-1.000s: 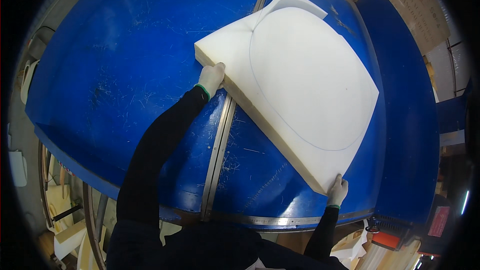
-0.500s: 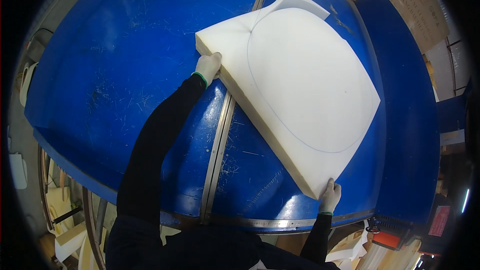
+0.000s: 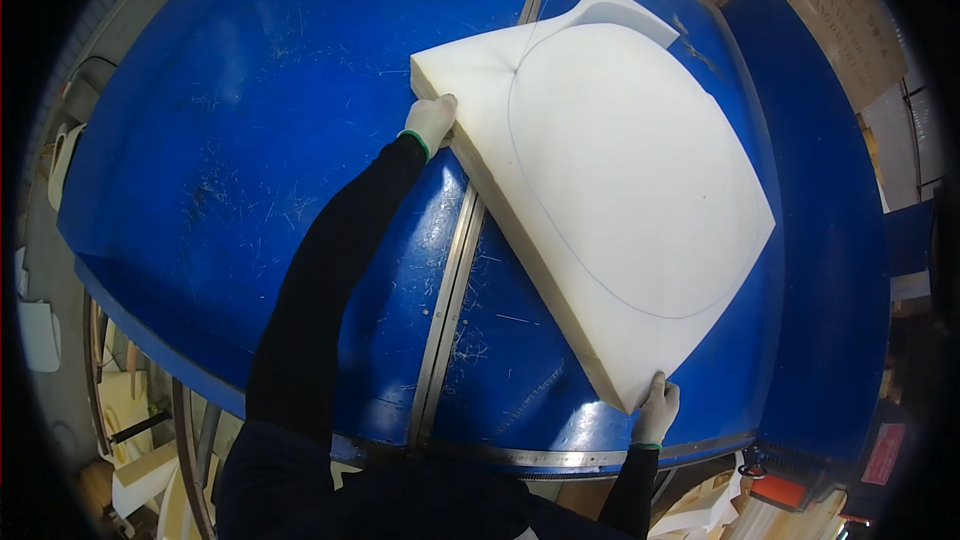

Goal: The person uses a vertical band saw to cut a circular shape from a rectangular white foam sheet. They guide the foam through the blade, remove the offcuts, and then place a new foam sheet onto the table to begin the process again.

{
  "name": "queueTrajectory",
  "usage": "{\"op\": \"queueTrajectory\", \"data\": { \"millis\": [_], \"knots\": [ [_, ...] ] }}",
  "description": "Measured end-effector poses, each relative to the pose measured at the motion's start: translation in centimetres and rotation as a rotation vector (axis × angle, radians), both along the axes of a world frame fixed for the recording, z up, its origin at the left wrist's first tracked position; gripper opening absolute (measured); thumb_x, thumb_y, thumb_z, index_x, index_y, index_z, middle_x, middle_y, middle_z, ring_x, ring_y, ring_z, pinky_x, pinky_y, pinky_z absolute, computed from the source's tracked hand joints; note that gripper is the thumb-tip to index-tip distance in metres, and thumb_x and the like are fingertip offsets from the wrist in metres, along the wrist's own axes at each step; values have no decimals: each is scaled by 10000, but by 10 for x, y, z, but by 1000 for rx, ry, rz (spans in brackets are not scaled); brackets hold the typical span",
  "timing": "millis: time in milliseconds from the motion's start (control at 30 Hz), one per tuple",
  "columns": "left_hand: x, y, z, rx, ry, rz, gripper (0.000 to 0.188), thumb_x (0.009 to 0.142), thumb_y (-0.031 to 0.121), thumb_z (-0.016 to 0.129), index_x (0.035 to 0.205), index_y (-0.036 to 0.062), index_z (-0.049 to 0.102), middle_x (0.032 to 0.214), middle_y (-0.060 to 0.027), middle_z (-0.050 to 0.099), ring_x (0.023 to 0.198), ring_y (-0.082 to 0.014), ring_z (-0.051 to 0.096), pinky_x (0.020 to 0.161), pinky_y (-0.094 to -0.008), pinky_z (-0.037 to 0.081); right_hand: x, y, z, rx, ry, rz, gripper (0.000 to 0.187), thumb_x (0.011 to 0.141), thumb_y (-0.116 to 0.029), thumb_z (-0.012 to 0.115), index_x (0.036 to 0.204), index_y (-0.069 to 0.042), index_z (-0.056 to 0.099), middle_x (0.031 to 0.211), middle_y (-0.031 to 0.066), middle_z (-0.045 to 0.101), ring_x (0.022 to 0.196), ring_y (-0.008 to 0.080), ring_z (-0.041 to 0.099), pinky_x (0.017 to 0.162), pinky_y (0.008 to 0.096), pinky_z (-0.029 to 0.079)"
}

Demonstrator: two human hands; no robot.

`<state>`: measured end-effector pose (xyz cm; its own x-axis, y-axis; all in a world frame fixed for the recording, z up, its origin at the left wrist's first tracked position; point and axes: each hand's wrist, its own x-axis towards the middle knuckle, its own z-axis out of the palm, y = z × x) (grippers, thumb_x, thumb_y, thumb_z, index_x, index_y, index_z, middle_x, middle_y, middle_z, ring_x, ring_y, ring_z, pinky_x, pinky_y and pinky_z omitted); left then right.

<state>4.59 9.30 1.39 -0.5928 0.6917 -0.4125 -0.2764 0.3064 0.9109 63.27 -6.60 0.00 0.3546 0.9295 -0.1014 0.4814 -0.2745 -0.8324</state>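
A thick white foam slab (image 3: 630,170) lies on the blue table (image 3: 250,200), with a curved pen line drawn on its top. My left hand (image 3: 431,122), in a pale glove with a green cuff, is closed on the slab's left edge near the upper-left corner. At the lowest corner my right hand (image 3: 656,412), gloved alike, pinches the edge with its thumb on top; its other fingers are partly hidden. A thin upright wire (image 3: 530,35) meets the slab at the drawn line. Behind the line, a curved cut-off strip (image 3: 635,12) of foam stands slightly apart.
A metal-lined slot (image 3: 445,320) crosses the table and passes under the slab. Metal trim (image 3: 560,457) runs along the near edge. Foam offcuts (image 3: 145,475) lie below at the left, and a printed cardboard sheet (image 3: 840,20) stands at the far right.
The slab has turned slightly clockwise about the wire, both hands moving with it and keeping their grip. The whole view has shifted a little too.
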Motion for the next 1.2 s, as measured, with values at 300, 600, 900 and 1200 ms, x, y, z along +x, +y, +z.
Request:
{"op": "queueTrajectory", "data": {
  "millis": [300,600,900,1200],
  "knots": [
    [-7,13,-2,12,5,-4,490,932,319,540,1155,-112,614,1103,-214,676,961,-335,680,805,-440,570,-11,-1,13,-100,10,21,350,1040,-312,580,915,14,556,795,42,570,695,104,503,610,277,430],
    [-14,25,-13,78,141,14,485,923,330,535,958,-131,679,876,-268,708,784,-365,706,711,-438,561,-18,-9,11,-89,77,26,362,1039,-333,582,899,-1,546,752,40,552,659,108,502,568,275,425],
    [104,-68,42,-122,-6,-311,904,857,292,729,1471,-157,241,1262,-340,616,1120,-425,652,947,-418,521,63,107,22,85,55,-64,523,995,-560,603,818,-90,458,593,-16,416,463,93,390,417,267,322],
    [154,-74,-1,102,178,-160,1045,790,176,751,1563,-109,106,1546,-318,355,1476,-380,337,1211,-358,295,82,228,-17,-108,138,27,503,996,-521,589,985,-19,568,843,59,599,647,148,567,516,316,475]
  ]
}}
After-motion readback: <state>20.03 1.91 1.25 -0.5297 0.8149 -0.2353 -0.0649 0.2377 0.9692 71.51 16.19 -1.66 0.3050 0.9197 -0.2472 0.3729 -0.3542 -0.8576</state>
